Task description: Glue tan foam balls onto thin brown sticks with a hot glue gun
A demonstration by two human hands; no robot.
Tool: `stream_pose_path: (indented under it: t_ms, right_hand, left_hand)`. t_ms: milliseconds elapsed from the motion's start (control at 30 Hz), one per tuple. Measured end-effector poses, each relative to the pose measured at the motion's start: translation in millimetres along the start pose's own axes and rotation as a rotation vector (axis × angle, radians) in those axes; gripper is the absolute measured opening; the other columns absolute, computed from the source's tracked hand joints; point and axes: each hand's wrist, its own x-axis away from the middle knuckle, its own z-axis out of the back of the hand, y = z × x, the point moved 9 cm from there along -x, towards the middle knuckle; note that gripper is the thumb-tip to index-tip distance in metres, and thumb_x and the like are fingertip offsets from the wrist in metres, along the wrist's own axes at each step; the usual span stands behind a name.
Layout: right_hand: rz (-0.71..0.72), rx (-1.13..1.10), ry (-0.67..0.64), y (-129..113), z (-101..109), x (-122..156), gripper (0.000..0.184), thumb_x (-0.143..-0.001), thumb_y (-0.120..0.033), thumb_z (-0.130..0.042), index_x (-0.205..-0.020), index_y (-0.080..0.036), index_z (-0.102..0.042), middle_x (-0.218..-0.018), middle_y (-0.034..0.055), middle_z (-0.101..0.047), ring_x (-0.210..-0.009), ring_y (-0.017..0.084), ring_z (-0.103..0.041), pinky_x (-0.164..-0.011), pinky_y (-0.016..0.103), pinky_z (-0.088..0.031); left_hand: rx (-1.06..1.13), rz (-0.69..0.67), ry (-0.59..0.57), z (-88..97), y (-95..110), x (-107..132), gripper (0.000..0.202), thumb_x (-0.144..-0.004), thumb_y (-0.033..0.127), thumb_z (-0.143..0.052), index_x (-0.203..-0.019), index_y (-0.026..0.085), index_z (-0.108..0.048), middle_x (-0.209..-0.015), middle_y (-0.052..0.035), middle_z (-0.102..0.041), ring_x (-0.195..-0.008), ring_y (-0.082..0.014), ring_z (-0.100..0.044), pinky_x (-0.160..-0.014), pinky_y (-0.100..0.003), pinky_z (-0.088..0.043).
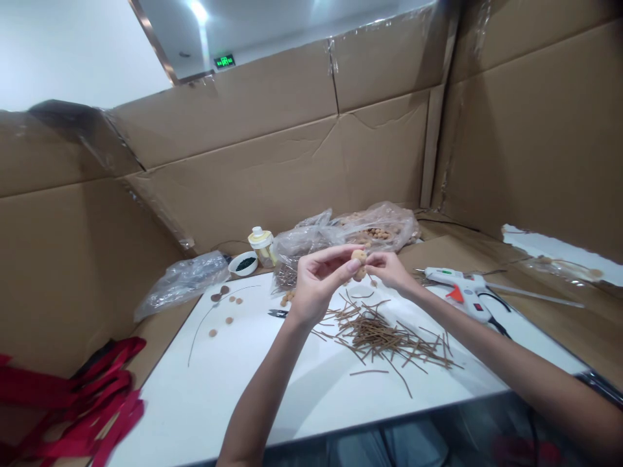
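Above the white table, my left hand [324, 279] pinches a small tan ball-shaped piece [359, 257] between thumb and fingers. A second rounded tan part shows just below it. My right hand [387, 269] is closed at its right side, fingertips pressed together; whatever they pinch is too small to make out. A thin stem with a small pale bud-like end hangs beneath the right fingers. Under both hands lies a loose pile of brown twigs [384, 337]. Beside my left wrist are black thread snips [278, 313] and several small tan balls [287, 298].
A white glue gun [462, 288] lies at right. Plastic bags [379, 227] of tan balls, a bottle [261, 243] and a white bowl [243, 264] of dark green bits stand behind. Tan discs [229, 320] and a thin wire [197, 331] lie left; red fabric [87, 402] hangs nearby. Cardboard walls enclose the table.
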Motion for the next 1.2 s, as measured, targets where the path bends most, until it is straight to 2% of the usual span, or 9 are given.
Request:
stream_pose_path:
  t_ms: [67,167,267,367,467,533,633,733,1200]
  right_hand:
    - [0.086,-0.007,0.018,-20.2,1.9,2.2,0.012,-0.083,-0.022,-0.068,-0.079,-0.012,-0.063,-0.074,-0.0017,-0.064,-0.069,0.012,-0.062,-0.069,0.030,-0.052]
    - [0.200,-0.041,0.021,-64.0,5.8,15.0,0.018,-0.077,-0.029,-0.073,-0.082,-0.013,-0.068,-0.075,0.0014,-0.068,-0.069,0.014,-0.063,-0.068,0.030,-0.052]
    - [0.291,-0.065,0.020,-114.2,11.3,39.7,0.023,-0.072,-0.034,-0.075,-0.086,-0.016,-0.072,-0.084,0.0052,-0.072,-0.076,0.017,-0.066,-0.071,0.030,-0.053]
    - [0.395,-0.041,0.025,-159.8,15.2,70.6,0.014,-0.074,-0.028,-0.075,-0.083,-0.017,-0.071,-0.081,0.0036,-0.072,-0.075,0.015,-0.066,-0.070,0.027,-0.054]
    - [0.666,0.190,0.050,-204.2,12.2,105.8,0.003,-0.082,-0.019,-0.067,-0.083,-0.017,-0.070,-0.079,0.0029,-0.070,-0.074,0.014,-0.065,-0.066,0.026,-0.052]
    - [0.844,0.425,0.081,-223.4,4.6,127.2,0.007,-0.085,-0.012,-0.062,-0.085,-0.015,-0.069,-0.080,0.0041,-0.069,-0.074,0.013,-0.064,-0.067,0.026,-0.050]
    - [1.030,0.691,0.111,-235.8,-9.2,149.7,0.011,-0.087,-0.005,-0.057,-0.086,-0.009,-0.067,-0.080,0.0084,-0.067,-0.073,0.014,-0.062,-0.066,0.026,-0.049]
    - [1.121,0.818,0.156,-239.1,-16.5,161.9,0.012,-0.086,-0.001,-0.054,-0.085,-0.006,-0.065,-0.080,0.0116,-0.064,-0.074,0.016,-0.059,-0.067,0.028,-0.048]
    - [1.135,1.013,0.138,-232.0,-27.8,169.5,0.023,-0.079,0.008,-0.048,-0.086,-0.007,-0.064,-0.084,0.0141,-0.062,-0.079,0.023,-0.057,-0.070,0.036,-0.048]
  left_hand:
    - [-0.019,0.009,0.010,2.6,-0.7,-0.9,0.017,-0.071,0.018,-0.078,-0.087,0.023,-0.078,-0.080,-0.0008,-0.075,-0.070,-0.0065,-0.065,-0.063,-0.012,-0.051]
    - [-0.062,0.028,0.005,4.7,-1.4,-2.1,0.017,-0.072,0.019,-0.077,-0.089,0.022,-0.077,-0.079,-0.0013,-0.075,-0.068,-0.0071,-0.065,-0.063,-0.014,-0.051]
    - [-0.081,0.042,0.006,6.7,-0.3,-2.4,0.016,-0.073,0.020,-0.077,-0.089,0.022,-0.077,-0.080,-0.0021,-0.075,-0.068,-0.0083,-0.065,-0.062,-0.016,-0.052]
    - [-0.115,0.038,0.017,8.0,3.1,-1.2,0.017,-0.072,0.020,-0.077,-0.089,0.023,-0.077,-0.077,-0.0022,-0.074,-0.066,-0.0090,-0.064,-0.060,-0.017,-0.052]
    - [-0.153,0.022,0.019,6.4,7.4,1.2,0.018,-0.071,0.020,-0.077,-0.089,0.023,-0.077,-0.078,-0.0021,-0.074,-0.065,-0.0097,-0.064,-0.059,-0.019,-0.053]
    - [-0.166,0.012,0.013,3.8,9.9,3.1,0.017,-0.071,0.021,-0.078,-0.088,0.024,-0.077,-0.077,-0.0020,-0.073,-0.064,-0.0103,-0.064,-0.059,-0.021,-0.054]
    - [-0.181,0.000,-0.013,-1.6,13.0,5.9,0.018,-0.072,0.020,-0.077,-0.089,0.023,-0.077,-0.075,-0.0016,-0.073,-0.063,-0.0106,-0.063,-0.060,-0.023,-0.055]
    - [-0.183,-0.008,-0.049,-7.2,15.5,8.4,0.019,-0.073,0.019,-0.076,-0.091,0.023,-0.077,-0.074,-0.0015,-0.072,-0.062,-0.0103,-0.063,-0.061,-0.023,-0.055]
    - [-0.209,-0.026,-0.047,-13.7,22.2,11.6,0.018,-0.072,0.015,-0.075,-0.088,0.023,-0.077,-0.076,-0.0024,-0.070,-0.065,-0.0106,-0.061,-0.063,-0.024,-0.057]
